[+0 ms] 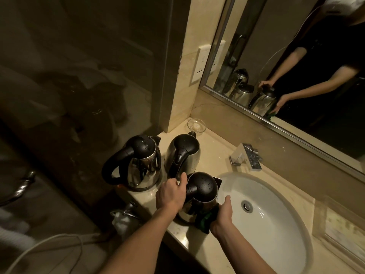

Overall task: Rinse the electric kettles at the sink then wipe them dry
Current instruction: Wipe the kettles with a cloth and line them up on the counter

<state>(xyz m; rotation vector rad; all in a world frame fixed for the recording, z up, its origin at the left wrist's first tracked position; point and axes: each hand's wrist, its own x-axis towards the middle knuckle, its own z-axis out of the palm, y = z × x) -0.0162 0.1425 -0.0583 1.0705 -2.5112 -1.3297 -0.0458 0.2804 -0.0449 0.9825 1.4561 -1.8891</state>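
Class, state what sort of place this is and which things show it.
Probably a bathroom, perhaps a hotel's: an oval washbasin set in a stone counter, with a wall mirror above.

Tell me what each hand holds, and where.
Left hand grips the nearest kettle by its handle; right hand presses a green cloth against that kettle's lower side.
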